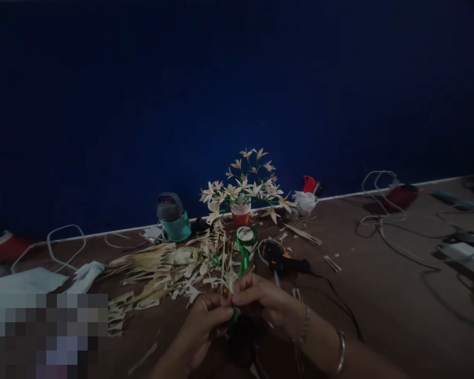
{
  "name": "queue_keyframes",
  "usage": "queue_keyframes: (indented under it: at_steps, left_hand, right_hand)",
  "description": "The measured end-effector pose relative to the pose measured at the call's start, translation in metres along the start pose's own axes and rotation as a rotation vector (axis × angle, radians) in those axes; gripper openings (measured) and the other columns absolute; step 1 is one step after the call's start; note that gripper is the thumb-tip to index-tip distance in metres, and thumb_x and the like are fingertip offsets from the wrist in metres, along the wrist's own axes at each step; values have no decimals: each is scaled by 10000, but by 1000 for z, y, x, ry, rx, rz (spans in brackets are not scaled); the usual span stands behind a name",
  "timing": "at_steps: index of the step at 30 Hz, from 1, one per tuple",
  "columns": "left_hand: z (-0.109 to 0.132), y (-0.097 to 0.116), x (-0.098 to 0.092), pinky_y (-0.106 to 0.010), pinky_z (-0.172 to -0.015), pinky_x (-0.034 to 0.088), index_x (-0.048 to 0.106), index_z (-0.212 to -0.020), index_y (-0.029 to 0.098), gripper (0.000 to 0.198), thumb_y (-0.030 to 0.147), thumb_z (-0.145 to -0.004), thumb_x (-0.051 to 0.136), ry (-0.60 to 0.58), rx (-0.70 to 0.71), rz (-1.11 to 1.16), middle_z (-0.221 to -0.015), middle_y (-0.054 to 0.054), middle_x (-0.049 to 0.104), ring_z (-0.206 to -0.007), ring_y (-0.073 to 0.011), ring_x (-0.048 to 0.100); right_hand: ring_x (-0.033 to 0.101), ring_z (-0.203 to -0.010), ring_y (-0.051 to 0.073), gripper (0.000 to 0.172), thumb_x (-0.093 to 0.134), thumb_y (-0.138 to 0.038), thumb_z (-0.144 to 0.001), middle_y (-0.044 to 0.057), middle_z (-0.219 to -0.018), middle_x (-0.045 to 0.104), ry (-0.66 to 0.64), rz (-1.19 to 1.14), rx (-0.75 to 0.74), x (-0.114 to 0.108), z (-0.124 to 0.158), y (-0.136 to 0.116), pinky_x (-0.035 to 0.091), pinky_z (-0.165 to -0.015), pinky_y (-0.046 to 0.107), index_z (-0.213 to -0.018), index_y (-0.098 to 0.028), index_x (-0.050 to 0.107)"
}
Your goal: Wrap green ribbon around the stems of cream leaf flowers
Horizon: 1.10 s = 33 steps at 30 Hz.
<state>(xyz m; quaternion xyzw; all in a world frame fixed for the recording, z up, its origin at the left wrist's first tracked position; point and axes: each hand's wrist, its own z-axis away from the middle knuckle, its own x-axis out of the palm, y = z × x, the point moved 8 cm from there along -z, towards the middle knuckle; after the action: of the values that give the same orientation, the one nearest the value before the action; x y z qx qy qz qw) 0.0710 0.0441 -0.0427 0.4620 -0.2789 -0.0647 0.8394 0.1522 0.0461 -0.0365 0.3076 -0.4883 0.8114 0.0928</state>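
Note:
My left hand is closed in a pinch at the bottom centre, at the lower end of a thin pale stick. My right hand meets it fingertip to fingertip, pinching a green ribbon that runs down from a ribbon roll. A bit of green shows below the left fingers; the exact grip is dark and partly hidden. Just beyond the hands lie pale dried husk strips. A black glue gun rests right of the roll.
Behind stands a red and white cup of pale husk flowers. A teal and grey bottle is left of it, a white plastic bag right. White cables cross the right side. A blue wall closes the back.

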Motion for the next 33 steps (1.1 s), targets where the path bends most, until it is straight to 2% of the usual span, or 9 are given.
queue_keyframes:
  at_steps: [5, 9, 13, 19, 25, 33]
  left_hand:
    - [-6, 4, -4, -200, -419, 117, 439, -472, 162, 306, 297, -511, 711, 32, 60, -124, -416, 90, 333, -395, -37, 197]
    - [-9, 17, -13, -201, -458, 207, 446, -445, 158, 268, 290, -529, 664, 157, 189, -409, -433, 71, 354, -452, -62, 269]
    - [-9, 20, -19, -210, -490, 264, 506, -494, 150, 191, 286, -570, 616, 234, 227, -568, -472, 49, 413, -493, -89, 342]
    - [-10, 14, -22, -205, -471, 243, 513, -487, 150, 219, 315, -529, 651, 239, 172, -525, -447, 59, 404, -465, -82, 329]
    - [-8, 5, -15, -196, -432, 164, 511, -515, 149, 282, 364, -514, 693, 129, 53, -371, -425, 88, 356, -418, -50, 255]
    - [-10, 1, -15, -203, -432, 159, 502, -501, 144, 287, 352, -506, 700, 111, 6, -408, -414, 87, 364, -409, -48, 262]
  right_hand:
    - [483, -442, 54, 124, 729, -142, -481, -13, -489, 595, 51, 16, -44, -3, 1, -6, 322, -457, 168, -495, -105, 612]
    - [328, -340, 18, 160, 737, -172, -478, -63, -369, 479, 118, 74, -80, -7, 0, -9, 212, -383, 170, -464, -111, 591]
    - [338, -354, 28, 214, 774, -220, -452, -64, -368, 473, 190, 121, -133, -11, -2, -12, 213, -397, 184, -466, -113, 590]
    - [383, -404, 41, 268, 800, -264, -423, -54, -412, 499, 188, 202, -156, -9, 0, -15, 251, -433, 192, -465, -111, 584]
    - [328, -378, 30, 297, 789, -321, -443, -76, -397, 465, 155, 291, -98, -8, 1, -15, 206, -406, 196, -485, -125, 570]
    - [318, -368, 29, 315, 788, -341, -424, -77, -383, 468, 140, 320, -81, -8, 0, -14, 202, -406, 200, -479, -128, 562]
